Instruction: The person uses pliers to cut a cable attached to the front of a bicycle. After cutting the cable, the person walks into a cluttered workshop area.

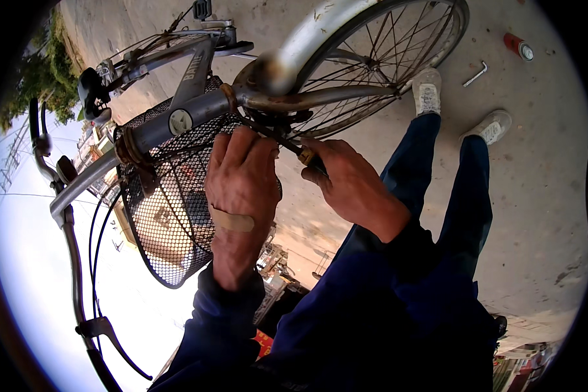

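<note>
A weathered bicycle lies across the upper view, its rusty grey tube [202, 108] running toward a pale mudguard [313, 36] and spoked wheel [411, 59]. Below the tube hangs a black mesh basket [166, 222]. My left hand [242, 183], with a tan bandage near the wrist, is curled at the basket's upper edge; what its fingertips grip is hidden. My right hand [356, 189] holds a hand tool [307, 157] with a yellow and black handle, its dark slim end reaching up toward the fittings under the tube, beside my left fingers.
A wrench [475, 73] and a red can [517, 46] lie on the concrete ground [529, 196] at right, near my shoes [428, 95]. The handlebar [78, 274] with cables and brake lever curves down the left side; the saddle [93, 91] is upper left, with trees beyond.
</note>
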A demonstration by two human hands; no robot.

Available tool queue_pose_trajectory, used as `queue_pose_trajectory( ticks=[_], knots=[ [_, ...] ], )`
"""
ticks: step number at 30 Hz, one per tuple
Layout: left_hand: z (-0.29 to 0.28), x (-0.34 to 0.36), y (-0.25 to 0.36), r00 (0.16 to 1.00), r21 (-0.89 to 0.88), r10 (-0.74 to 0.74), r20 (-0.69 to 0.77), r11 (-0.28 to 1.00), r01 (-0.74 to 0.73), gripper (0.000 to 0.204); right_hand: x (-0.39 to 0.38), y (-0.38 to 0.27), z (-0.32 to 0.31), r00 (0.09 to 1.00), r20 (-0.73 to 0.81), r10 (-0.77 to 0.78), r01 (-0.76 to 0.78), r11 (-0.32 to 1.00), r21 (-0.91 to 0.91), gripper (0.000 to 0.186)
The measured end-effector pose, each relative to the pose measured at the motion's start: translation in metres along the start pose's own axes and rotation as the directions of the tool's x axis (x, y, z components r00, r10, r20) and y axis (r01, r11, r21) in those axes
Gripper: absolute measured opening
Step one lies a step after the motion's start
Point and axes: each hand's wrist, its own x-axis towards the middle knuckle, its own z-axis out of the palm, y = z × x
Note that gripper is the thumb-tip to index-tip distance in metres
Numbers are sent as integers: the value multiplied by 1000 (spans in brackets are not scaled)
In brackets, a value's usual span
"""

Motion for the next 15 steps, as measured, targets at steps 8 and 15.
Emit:
queue_pose_trajectory(
  ticks=[8,15],
  knots=[
    [3,-1,2,1000,4,-23,-7,1000,23,10,1,2,-3,943,278,183,-247,944,218,24],
    [4,-2,1,1000,-5,-12,-14,1000,12,12,3,3,-8,946,271,179,-237,950,203,23]
  ],
)
